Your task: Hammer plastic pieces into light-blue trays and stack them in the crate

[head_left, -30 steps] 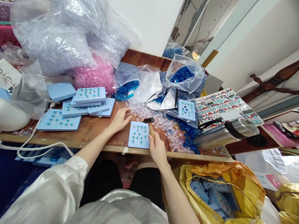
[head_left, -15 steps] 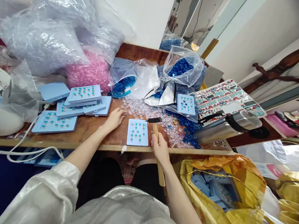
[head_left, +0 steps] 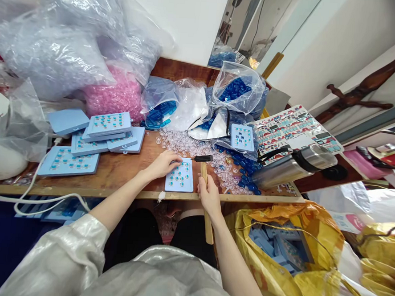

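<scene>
A light blue panel [head_left: 179,182] dotted with small teal pieces lies flat at the table's front edge. My left hand [head_left: 165,164] is over its upper left corner, with the fingers closed together at the surface. Whatever is under those fingertips, if anything, is hidden. Just right of the panel, my right hand [head_left: 209,192] grips a hammer [head_left: 203,170] by its wooden handle. The dark hammer head points left, near the panel's upper right edge. Behind the panel spread many small clear plastic pieces [head_left: 176,142].
Similar blue panels [head_left: 110,120] are stacked at the left. Loose dark blue pieces [head_left: 246,169] and a steel bottle [head_left: 283,171] lie to the right. Filled plastic bags [head_left: 114,89] crowd the back. A yellow sack [head_left: 326,236] of blue panels stands at the lower right.
My left hand has moved right, from the loose clear pieces onto the panel's upper left corner. The right hand still holds the hammer in nearly the same place. The camera view shifted slightly.
</scene>
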Available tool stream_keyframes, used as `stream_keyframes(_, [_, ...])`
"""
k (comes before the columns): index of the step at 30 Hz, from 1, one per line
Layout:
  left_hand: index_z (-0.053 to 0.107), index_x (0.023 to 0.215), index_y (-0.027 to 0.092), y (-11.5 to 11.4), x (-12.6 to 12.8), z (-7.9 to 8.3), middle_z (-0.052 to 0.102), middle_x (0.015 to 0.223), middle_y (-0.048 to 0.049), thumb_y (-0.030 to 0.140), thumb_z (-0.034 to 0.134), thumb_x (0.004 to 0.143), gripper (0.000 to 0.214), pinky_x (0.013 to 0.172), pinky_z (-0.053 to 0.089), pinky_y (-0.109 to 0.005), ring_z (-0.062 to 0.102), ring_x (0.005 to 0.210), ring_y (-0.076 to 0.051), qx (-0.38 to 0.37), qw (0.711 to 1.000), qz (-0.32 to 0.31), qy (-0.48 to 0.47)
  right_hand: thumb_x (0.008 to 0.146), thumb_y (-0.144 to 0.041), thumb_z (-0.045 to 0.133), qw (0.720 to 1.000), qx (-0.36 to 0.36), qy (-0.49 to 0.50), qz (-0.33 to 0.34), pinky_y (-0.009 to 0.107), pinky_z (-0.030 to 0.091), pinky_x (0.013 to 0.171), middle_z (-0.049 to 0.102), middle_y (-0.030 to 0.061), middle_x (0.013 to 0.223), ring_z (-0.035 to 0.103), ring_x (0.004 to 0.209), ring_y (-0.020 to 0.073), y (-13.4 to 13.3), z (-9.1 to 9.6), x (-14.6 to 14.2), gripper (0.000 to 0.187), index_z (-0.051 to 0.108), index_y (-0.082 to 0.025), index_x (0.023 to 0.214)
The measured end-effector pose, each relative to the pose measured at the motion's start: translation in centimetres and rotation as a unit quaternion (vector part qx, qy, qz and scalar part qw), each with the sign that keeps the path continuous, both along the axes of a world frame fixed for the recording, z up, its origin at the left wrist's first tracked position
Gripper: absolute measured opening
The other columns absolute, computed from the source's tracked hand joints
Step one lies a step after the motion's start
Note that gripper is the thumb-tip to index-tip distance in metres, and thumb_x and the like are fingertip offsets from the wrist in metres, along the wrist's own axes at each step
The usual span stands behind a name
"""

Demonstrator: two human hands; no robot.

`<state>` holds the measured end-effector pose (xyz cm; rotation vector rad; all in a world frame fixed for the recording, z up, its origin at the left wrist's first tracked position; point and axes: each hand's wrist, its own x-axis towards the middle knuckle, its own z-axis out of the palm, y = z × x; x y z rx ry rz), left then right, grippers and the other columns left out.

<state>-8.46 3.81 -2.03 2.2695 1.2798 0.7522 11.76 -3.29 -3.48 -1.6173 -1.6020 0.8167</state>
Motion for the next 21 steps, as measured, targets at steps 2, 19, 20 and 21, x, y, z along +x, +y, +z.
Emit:
stream_keyframes(2, [0.066, 0.091, 0.020, 0.3, 0.0, -0.3, 0.062, 0.090, -0.0062, 0.027, 0.049, 0.083, 0.020, 0.085, 0.042, -0.038, 0.053, 0.090, -0.021, 0.019, 0.999, -0.006, 0.026, 0.087, -0.046, 0.030, 1.000, -0.001, -0.008, -0.001, 0.023, 0.040, 0.055, 0.056, -0.0006, 0.063, 0.052, 0.055, 0.0134, 0.0, 0.0, 0.1, 0.043, 0.054, -0.015, 0.105])
stream_keyframes(19, [0.041, 0.118, 0.018, -0.4, -0.3, -1.4, 0.062, 0.094, -0.0048, 0.018, 0.050, 0.081, 0.039, 0.086, 0.044, -0.034, 0.056, 0.095, -0.019, 0.030, 0.998, 0.021, -0.045, 0.091, -0.037, 0.030, 0.968, -0.004, -0.238, 0.080, 0.026, 0.039, 0.065, 0.066, 0.0074, 0.091, 0.061, 0.081, 0.0218, 0.4, 4.9, -2.1, 0.033, 0.049, -0.023, 0.113])
stream_keyframes(20, [0.043, 0.116, 0.018, -0.1, -0.5, -1.5, 0.062, 0.096, -0.0052, 0.019, 0.049, 0.082, 0.035, 0.087, 0.044, -0.034, 0.056, 0.094, -0.019, 0.035, 0.997, 0.034, -0.055, 0.091, -0.037, 0.029, 0.974, 0.010, -0.214, 0.067, 0.026, 0.039, 0.065, 0.065, 0.0070, 0.091, 0.061, 0.081, 0.0212, 0.3, 4.6, -1.8, 0.034, 0.049, -0.022, 0.114])
stream_keyframes(21, [0.046, 0.114, 0.017, 0.3, -0.9, -1.6, 0.061, 0.099, -0.0061, 0.018, 0.046, 0.082, 0.031, 0.088, 0.044, -0.035, 0.056, 0.095, -0.019, 0.047, 0.995, 0.058, -0.060, 0.091, -0.037, 0.028, 0.979, 0.019, -0.192, 0.058, 0.026, 0.039, 0.066, 0.065, 0.0067, 0.089, 0.061, 0.080, 0.0207, 0.3, 4.1, -1.6, 0.034, 0.049, -0.022, 0.114])
